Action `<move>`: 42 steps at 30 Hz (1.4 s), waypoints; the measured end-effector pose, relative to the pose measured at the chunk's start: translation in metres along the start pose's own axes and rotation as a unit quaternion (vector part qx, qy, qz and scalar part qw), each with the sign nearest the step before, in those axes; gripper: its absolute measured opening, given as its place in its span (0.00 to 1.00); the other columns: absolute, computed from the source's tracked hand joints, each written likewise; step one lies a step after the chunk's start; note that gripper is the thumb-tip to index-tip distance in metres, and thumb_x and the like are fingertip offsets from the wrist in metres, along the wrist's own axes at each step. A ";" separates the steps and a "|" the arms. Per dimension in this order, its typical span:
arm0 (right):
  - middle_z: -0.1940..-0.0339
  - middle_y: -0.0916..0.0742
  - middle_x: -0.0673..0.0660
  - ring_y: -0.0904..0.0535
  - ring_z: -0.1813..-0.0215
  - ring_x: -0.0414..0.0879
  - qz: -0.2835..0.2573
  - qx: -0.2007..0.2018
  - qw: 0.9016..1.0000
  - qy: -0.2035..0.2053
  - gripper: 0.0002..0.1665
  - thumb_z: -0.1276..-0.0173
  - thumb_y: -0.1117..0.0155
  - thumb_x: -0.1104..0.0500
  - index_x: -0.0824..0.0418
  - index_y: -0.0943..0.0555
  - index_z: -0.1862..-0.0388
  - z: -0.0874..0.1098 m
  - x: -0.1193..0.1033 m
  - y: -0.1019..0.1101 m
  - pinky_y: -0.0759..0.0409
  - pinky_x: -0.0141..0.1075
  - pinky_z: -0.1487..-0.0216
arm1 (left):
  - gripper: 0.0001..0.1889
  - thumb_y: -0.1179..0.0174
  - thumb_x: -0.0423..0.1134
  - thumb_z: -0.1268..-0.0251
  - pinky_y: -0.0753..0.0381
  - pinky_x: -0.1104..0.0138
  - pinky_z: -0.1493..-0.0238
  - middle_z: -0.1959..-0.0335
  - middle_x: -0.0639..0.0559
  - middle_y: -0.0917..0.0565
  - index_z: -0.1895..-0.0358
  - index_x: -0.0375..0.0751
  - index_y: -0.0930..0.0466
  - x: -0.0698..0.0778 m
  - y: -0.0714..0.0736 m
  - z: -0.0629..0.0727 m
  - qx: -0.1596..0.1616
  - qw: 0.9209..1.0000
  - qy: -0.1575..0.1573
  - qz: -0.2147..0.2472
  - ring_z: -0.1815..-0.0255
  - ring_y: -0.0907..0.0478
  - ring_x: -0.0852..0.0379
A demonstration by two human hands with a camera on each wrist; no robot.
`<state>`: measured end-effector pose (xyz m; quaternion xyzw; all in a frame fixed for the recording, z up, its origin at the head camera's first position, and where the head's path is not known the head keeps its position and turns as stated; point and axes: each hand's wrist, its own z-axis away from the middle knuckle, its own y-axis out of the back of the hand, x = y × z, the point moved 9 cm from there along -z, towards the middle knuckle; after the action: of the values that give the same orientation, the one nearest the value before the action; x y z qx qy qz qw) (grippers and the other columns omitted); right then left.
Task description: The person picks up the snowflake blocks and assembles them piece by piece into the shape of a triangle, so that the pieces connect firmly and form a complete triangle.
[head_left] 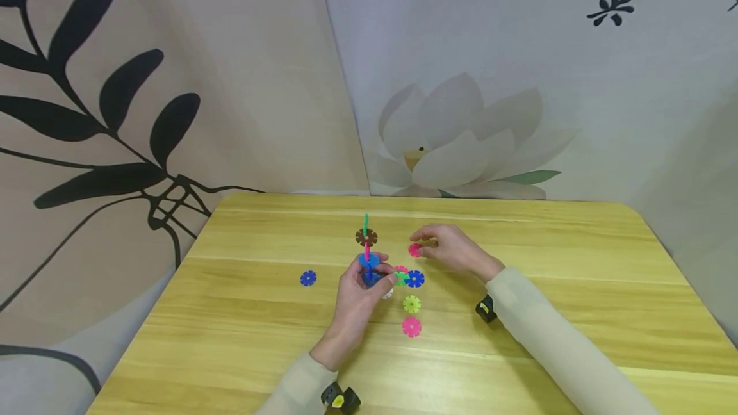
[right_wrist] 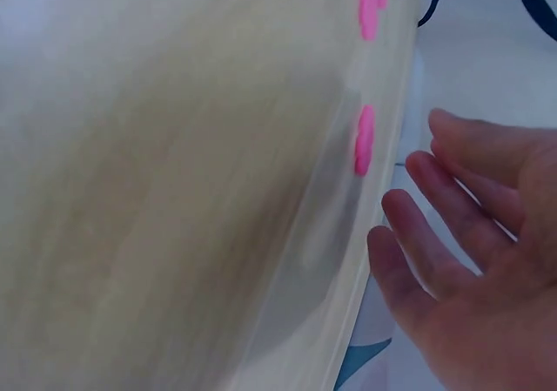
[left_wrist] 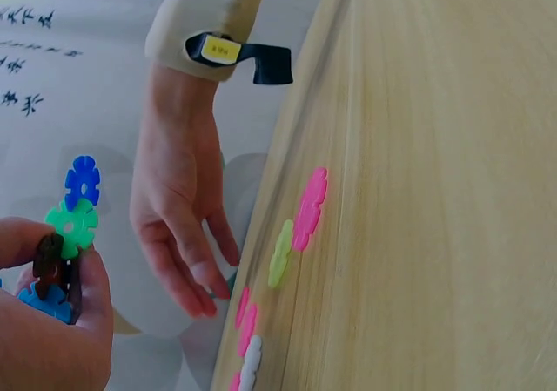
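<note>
Nearest, two pale sleeves (head_left: 571, 344) are reaching in over the table, with two black wrist devices (head_left: 341, 399) showing, one by each cuff. One front pink disc (head_left: 412, 326) is lying on the wood, and one yellow-green disc (head_left: 412, 304) is sitting just beyond it. One white disc (head_left: 388, 294) is peeking out beside the left thumb.

The left hand (head_left: 364, 290) is pinching a joined build between thumb and fingers, above the middle of the table. Seven of its discs are showing in the head view: one green top disc (head_left: 366, 224), one brown disc (head_left: 366, 237), one pink disc on edge (head_left: 367, 251), one light blue disc (head_left: 369, 260), one dark blue disc (head_left: 371, 280) partly covered by the fingers, and a side arm of one green disc (head_left: 400, 279) and one blue disc (head_left: 414, 278). One loose blue disc (head_left: 308, 278) is lying well apart, to the left.

The right hand (head_left: 452, 248) is gripping nothing; its fingers are spreading loosely near one far pink disc (head_left: 414, 250), which is resting on the table. The left wrist view is showing four loose pink discs in all, some nearly overlapping.

Farther back, the wooden table (head_left: 576, 261) is ending against a cloth backdrop (head_left: 259, 82), which is bearing one lotus (head_left: 473, 133) and one leafy branch (head_left: 63, 82).
</note>
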<state>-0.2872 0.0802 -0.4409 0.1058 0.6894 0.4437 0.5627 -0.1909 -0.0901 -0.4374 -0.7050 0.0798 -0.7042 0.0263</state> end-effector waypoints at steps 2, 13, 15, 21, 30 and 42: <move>0.42 0.12 0.58 0.18 0.38 0.56 0.012 -0.009 1.000 0.001 0.19 0.27 0.33 0.64 0.63 0.17 0.38 -0.004 0.002 -0.001 0.22 0.53 0.34 | 0.22 0.33 0.29 0.35 0.20 0.65 0.39 0.51 0.36 0.17 0.40 0.30 0.26 0.000 0.000 0.000 0.001 1.000 0.001 0.002 0.49 0.19 0.51; 0.41 0.16 0.58 0.20 0.42 0.53 0.073 -0.051 0.996 -0.002 0.22 0.29 0.30 0.65 0.64 0.17 0.37 -0.014 0.007 -0.006 0.21 0.49 0.35 | 0.21 0.33 0.28 0.36 0.19 0.65 0.40 0.53 0.40 0.17 0.40 0.33 0.26 0.002 -0.003 -0.001 -0.004 1.000 -0.005 0.017 0.50 0.18 0.53; 0.43 0.17 0.57 0.21 0.44 0.51 0.076 -0.051 0.996 -0.006 0.21 0.30 0.29 0.65 0.64 0.16 0.39 -0.015 0.007 -0.006 0.20 0.47 0.38 | 0.21 0.33 0.28 0.36 0.19 0.66 0.40 0.54 0.40 0.17 0.40 0.32 0.26 0.003 -0.004 -0.001 -0.004 1.000 -0.004 0.016 0.51 0.18 0.52; 0.59 0.17 0.54 0.23 0.57 0.47 0.069 -0.038 0.997 -0.016 0.10 0.34 0.27 0.67 0.63 0.16 0.55 -0.015 0.013 -0.003 0.19 0.42 0.52 | 0.21 0.33 0.28 0.35 0.20 0.66 0.39 0.53 0.41 0.16 0.40 0.33 0.26 0.004 -0.006 -0.002 -0.007 1.000 -0.006 0.012 0.49 0.18 0.52; 0.62 0.12 0.51 0.17 0.57 0.46 0.012 0.006 0.999 -0.032 0.03 0.29 0.32 0.65 0.59 0.17 0.59 0.001 0.018 0.008 0.17 0.45 0.51 | 0.21 0.33 0.27 0.36 0.19 0.65 0.40 0.55 0.43 0.16 0.41 0.31 0.26 0.004 -0.007 -0.002 -0.002 1.000 -0.013 0.021 0.51 0.18 0.52; 0.59 0.13 0.54 0.15 0.60 0.47 -0.096 0.035 0.994 -0.033 0.06 0.26 0.37 0.66 0.63 0.18 0.53 0.033 0.009 0.015 0.14 0.40 0.56 | 0.20 0.32 0.28 0.37 0.18 0.65 0.43 0.56 0.46 0.15 0.42 0.33 0.24 0.004 -0.004 -0.001 0.018 1.000 0.000 0.015 0.51 0.18 0.51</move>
<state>-0.2669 0.1109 -0.4354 0.0738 0.6926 0.3596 0.6210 -0.1914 -0.0871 -0.4327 -0.7033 0.0780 -0.7048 0.0495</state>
